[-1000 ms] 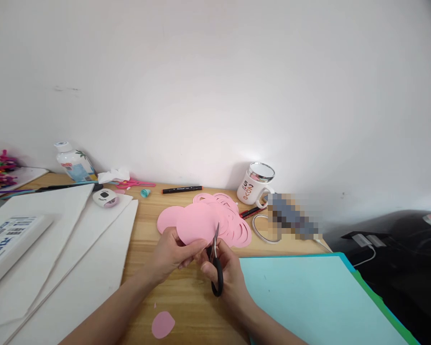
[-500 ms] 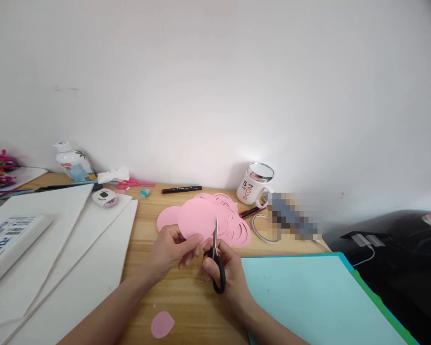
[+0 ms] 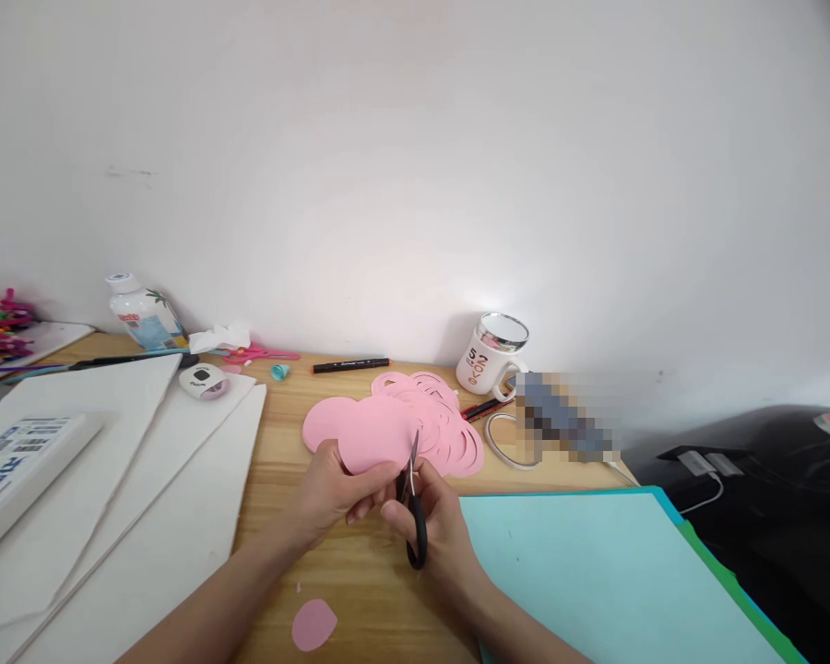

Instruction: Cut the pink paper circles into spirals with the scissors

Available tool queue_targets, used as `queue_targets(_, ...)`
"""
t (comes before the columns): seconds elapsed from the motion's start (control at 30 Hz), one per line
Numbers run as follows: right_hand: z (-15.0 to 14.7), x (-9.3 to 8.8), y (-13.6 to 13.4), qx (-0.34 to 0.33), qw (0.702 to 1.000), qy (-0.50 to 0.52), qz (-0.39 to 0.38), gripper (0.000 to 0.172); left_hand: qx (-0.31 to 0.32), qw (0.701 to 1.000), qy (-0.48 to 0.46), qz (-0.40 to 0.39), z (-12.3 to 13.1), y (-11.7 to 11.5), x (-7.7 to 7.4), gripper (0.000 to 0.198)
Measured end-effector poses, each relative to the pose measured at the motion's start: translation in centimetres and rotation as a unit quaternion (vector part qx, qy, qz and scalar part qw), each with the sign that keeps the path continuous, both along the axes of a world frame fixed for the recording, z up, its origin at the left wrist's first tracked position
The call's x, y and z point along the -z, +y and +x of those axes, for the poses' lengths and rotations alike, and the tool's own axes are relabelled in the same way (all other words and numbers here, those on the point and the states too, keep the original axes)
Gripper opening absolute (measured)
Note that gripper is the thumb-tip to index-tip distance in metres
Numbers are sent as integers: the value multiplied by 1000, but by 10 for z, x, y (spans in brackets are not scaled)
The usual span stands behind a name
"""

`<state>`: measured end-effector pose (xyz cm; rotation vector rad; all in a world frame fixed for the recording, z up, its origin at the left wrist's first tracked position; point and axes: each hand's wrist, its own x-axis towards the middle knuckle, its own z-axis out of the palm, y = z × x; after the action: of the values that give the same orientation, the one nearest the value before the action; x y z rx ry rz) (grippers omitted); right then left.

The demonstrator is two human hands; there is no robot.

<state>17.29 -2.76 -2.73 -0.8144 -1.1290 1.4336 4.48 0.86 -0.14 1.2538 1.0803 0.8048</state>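
My left hand (image 3: 336, 489) pinches a pink paper piece (image 3: 373, 433) by its lower edge, thumb on top. Black-handled scissors (image 3: 415, 516) are in my right hand (image 3: 439, 516), its fingers closed round the handles. Their blades point up and lie at the right edge of the held paper. Behind the hands spreads a pile of pink paper cutouts (image 3: 463, 447), several with curved slots. A small pink paper petal (image 3: 314, 625) lies on the wooden table (image 3: 360, 599) nearer to me, with a tiny scrap above it.
White sheets (image 3: 180, 498) and a white box (image 3: 28, 470) lie at left, with a tape dispenser (image 3: 204, 381) behind. A black marker (image 3: 351, 366), a white mug (image 3: 492, 355) and a bottle (image 3: 142, 314) stand or lie near the wall. Light-blue sheets (image 3: 595, 563) cover the right.
The held pink paper has tilted and come down a little towards me. The scissors have turned slightly more upright along its right edge. Both hands keep their hold.
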Motion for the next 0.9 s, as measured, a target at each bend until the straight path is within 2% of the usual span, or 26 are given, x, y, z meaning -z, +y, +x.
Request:
queue_targets(0.1, 2, 3, 0, 16, 1000, -3, -4, 35, -1, 1000, -1, 2, -1, 0, -2, 42)
queue_targets(0.43, 3, 5, 0, 10, 1000, -12, -4, 38, -16, 1000, -5, 15, -1, -1, -5, 39)
queue_targets(0.77, 6, 9, -1, 20, 999, -34, -21, 34, -12, 1000, -7, 24, -2, 0, -5, 35)
queue_targets(0.9, 6, 9, -1, 25, 998, -46, -44, 26, -13, 1000, -11, 23, -4, 2, -1, 35)
